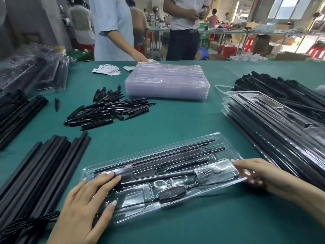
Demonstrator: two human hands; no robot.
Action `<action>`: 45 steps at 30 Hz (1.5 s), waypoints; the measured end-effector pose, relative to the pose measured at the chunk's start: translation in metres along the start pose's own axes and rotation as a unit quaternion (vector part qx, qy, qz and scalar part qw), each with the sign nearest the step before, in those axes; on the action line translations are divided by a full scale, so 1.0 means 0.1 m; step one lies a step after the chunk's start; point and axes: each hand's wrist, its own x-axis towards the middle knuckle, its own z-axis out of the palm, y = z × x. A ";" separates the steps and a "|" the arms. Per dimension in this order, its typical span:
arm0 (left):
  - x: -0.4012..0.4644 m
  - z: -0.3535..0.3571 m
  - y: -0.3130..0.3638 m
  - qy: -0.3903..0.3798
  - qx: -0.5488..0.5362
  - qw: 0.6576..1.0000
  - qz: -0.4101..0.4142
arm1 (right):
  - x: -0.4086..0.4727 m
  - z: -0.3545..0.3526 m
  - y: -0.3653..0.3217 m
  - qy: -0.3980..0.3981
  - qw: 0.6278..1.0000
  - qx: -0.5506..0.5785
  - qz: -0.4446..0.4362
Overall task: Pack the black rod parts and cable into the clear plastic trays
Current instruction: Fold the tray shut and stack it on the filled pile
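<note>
A clear plastic tray (218,138) lies slanted on the green table in front of me, with black rods (168,155) in its slots and a black cable controller with buttons (171,193) near its front edge. My left hand (84,206) lies flat with straight fingers on the tray's left end. At the tray's right end my right hand (255,172) grips the rim, its fingers curled round the edge.
Long black rods (40,168) lie at the left. A heap of pointed black tips (109,110) sits mid-table, empty clear trays (167,80) are stacked behind it, packed trays (274,120) stacked at right. People stand across the table.
</note>
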 end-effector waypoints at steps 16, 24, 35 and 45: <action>-0.02 0.01 -0.01 -0.001 -0.011 1.000 -0.002 | -0.03 0.17 0.05 0.086 0.982 0.136 -0.099; -0.08 0.03 -0.01 0.038 -0.124 0.985 -0.114 | 0.00 -0.15 0.00 0.105 0.924 -0.358 -0.089; -0.11 -0.12 -0.07 -0.061 -0.083 0.995 0.001 | -0.12 0.23 -0.03 0.260 0.772 -0.400 -0.419; -0.10 -0.25 -0.07 -0.191 -0.033 0.981 -0.007 | -0.09 1.10 -0.11 0.048 0.658 -0.548 -0.514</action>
